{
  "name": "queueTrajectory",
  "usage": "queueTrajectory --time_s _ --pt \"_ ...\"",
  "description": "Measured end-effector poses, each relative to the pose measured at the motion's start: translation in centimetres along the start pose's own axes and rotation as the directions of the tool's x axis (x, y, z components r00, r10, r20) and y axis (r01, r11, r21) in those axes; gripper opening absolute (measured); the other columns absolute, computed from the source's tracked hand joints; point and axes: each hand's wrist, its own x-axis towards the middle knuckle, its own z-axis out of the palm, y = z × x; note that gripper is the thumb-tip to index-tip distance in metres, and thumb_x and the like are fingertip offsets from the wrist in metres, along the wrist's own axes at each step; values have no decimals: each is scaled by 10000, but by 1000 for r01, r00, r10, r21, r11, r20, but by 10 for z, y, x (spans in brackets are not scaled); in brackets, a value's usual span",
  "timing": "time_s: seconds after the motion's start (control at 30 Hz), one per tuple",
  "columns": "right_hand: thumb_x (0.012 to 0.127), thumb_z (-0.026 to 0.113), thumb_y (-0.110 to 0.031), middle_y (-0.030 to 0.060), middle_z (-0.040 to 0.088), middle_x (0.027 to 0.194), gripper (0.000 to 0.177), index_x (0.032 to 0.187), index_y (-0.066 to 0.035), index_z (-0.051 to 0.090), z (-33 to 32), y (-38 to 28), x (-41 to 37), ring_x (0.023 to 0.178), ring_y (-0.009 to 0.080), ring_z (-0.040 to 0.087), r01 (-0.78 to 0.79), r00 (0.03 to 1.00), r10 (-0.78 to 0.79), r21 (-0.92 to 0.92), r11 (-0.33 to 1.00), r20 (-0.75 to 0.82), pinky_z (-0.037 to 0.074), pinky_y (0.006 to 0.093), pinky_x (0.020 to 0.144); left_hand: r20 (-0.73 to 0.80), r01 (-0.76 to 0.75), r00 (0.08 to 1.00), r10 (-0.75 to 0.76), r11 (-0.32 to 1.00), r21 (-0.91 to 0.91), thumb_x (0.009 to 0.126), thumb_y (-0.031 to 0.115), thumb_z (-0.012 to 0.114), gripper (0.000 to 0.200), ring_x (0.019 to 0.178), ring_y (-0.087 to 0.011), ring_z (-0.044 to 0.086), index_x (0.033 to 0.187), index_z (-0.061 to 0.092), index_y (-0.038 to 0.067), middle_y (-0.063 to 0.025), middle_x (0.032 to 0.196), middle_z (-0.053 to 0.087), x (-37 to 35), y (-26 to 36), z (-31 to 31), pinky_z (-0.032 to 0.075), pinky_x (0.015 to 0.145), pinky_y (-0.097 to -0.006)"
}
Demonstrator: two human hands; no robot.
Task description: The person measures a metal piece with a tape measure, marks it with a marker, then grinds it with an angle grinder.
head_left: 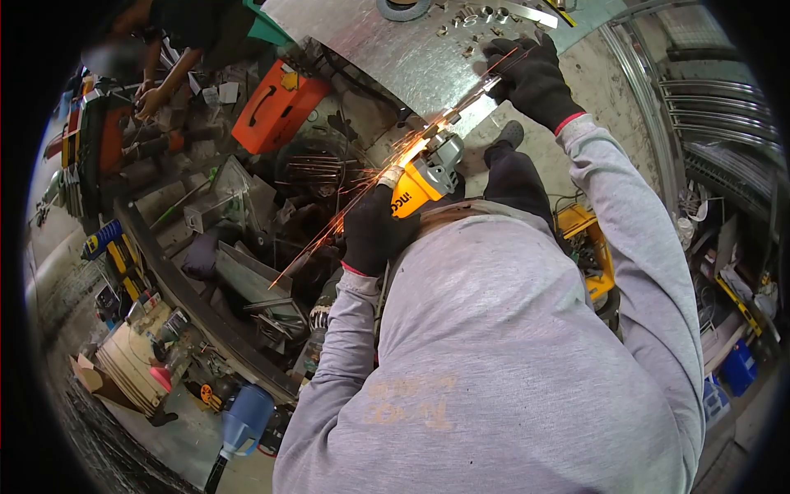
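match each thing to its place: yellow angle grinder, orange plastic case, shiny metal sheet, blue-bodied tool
Things
1. yellow angle grinder
2. orange plastic case
3. shiny metal sheet
4. blue-bodied tool

Places
a. at the bottom left of the view
b. under the black-gloved right hand
c. in the black-gloved left hand, throwing sparks
d. left of the sheet, among clutter

Pairs: 1-c, 2-d, 3-b, 4-a
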Motion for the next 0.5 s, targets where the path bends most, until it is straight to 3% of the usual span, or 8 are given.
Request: queueTrajectory --time_s 0.13,0.23,0.33,0.4,0.5 --pt "730 929 -214 -22 730 1412 496 1210 -258 811 10 6 0 1326 265 647 18 999 -20 -50 999 -25 342 520 1222 -17 -24 1000 23 999 -33 715 251 926 740 909 -362 776 1382 698 25 -199 1029 777 2 0 -1 618 787 -438" --pt "748 915 -198 -21 729 1408 455 1186 -261 810 6 5 2 1303 281 657 2 1000 -2 17 1000 23 351 526 1213 28 -40 999 38 996 76 804 335 879 697 855 -349 776 1416 692 58 -163 990 787 2 -3 -1 617 763 -439" --pt "771 900 -193 -15 730 1404 426 1182 -255 807 2 3 2 1303 298 654 29 999 -27 -65 997 37 347 535 1214 -51 -94 994 95 995 16 792 336 884 709 863 -354 775 1411 693 48 -164 1002 788 2 -2 1 615 763 -445" --pt "807 830 -212 -18 716 1394 316 1120 -243 804 7 5 1 1271 255 645 25 999 -26 -25 999 -37 275 566 1233 12 -39 999 39 999 19 781 327 892 720 892 -355 776 1411 691 42 -171 1034 786 2 0 -2 617 773 -446" --pt "812 827 -199 -16 718 1390 301 1110 -233 801 2 3 1 1266 257 647 19 1000 -19 -52 998 -13 284 569 1227 35 -36 999 35 998 45 717 268 951 756 885 -353 779 1380 692 12 -195 1037 779 2 -2 0 619 770 -431"
